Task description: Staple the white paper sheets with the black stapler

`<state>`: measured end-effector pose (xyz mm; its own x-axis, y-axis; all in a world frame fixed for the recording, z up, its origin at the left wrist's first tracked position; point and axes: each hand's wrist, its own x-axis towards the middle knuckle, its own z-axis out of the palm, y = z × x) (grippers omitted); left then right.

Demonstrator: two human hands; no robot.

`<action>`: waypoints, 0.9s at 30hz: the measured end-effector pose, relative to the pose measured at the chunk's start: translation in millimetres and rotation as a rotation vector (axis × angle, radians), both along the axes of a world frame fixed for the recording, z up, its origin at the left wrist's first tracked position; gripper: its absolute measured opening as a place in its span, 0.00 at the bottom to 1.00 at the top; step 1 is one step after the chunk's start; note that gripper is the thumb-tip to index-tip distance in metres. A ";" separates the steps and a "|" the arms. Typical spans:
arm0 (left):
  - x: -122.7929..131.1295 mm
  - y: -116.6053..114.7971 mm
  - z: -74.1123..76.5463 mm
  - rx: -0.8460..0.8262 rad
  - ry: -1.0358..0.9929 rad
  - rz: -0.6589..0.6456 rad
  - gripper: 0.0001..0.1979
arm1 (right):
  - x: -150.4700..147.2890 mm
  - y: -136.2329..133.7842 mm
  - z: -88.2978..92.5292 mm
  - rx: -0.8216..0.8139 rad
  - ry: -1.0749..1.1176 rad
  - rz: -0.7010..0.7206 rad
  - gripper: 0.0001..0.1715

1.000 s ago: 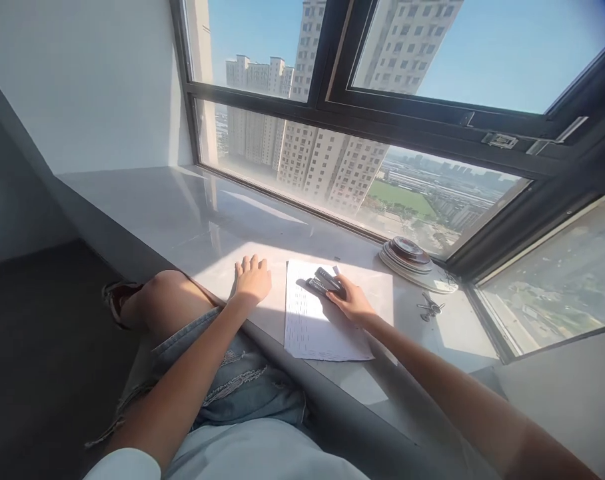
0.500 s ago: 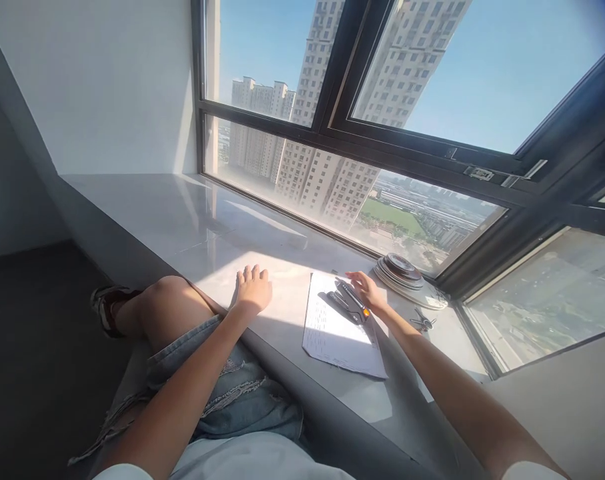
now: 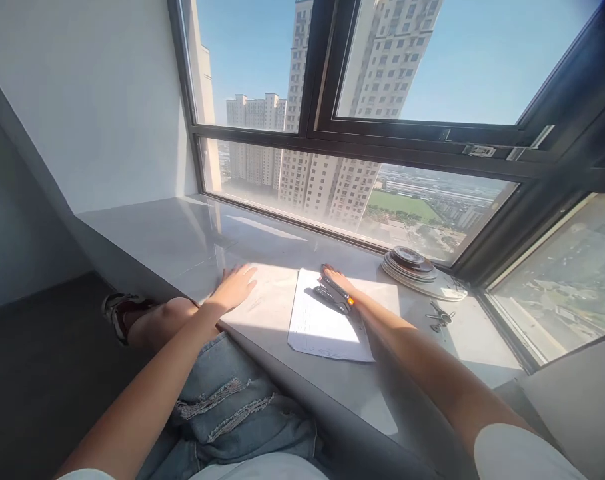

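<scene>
A black stapler (image 3: pixel 334 295) with an orange end lies on a printed white sheet (image 3: pixel 322 330) on the sunlit grey window sill (image 3: pixel 172 233). My right hand (image 3: pixel 336 276) lies flat at the sheet's far edge. Its fingers are stretched out just past the stapler, and the wrist runs alongside it. My left hand (image 3: pixel 236 284) rests palm down on the bare sill left of the sheet, fingers stretched out and holding nothing.
A stack of round plates (image 3: pixel 413 264) sits at the window corner to the right, with a bunch of keys (image 3: pixel 440 319) on the sill in front of it. The black window frame (image 3: pixel 362 148) bounds the sill behind. My knee and shoe (image 3: pixel 116 308) are below the sill's edge.
One second ago my right hand gripped the stapler. It has let go and now lies stretched beside it. My left hand has slid slightly left, and the view has shifted.
</scene>
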<state>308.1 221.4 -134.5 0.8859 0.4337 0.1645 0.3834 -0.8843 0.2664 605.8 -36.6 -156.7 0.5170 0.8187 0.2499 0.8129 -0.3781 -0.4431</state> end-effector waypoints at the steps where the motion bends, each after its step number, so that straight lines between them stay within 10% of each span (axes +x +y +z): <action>1: -4.4 15.3 -0.7 -0.014 0.000 0.050 0.27 | -6.9 17.4 3.7 -0.086 -0.001 -0.026 0.31; 13: -12.7 58.4 -13.9 -0.190 -0.214 0.304 0.24 | -85.6 217.8 23.7 -0.106 0.136 0.116 0.35; 27: -23.6 57.1 -7.4 -0.313 -0.312 0.259 0.20 | -84.7 198.8 15.3 -0.212 0.003 0.194 0.34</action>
<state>284.5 278.5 -141.9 0.6724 0.7031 0.2314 0.4388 -0.6304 0.6403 521.1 162.2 -141.4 0.3457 0.9363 0.0610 0.8779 -0.2999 -0.3733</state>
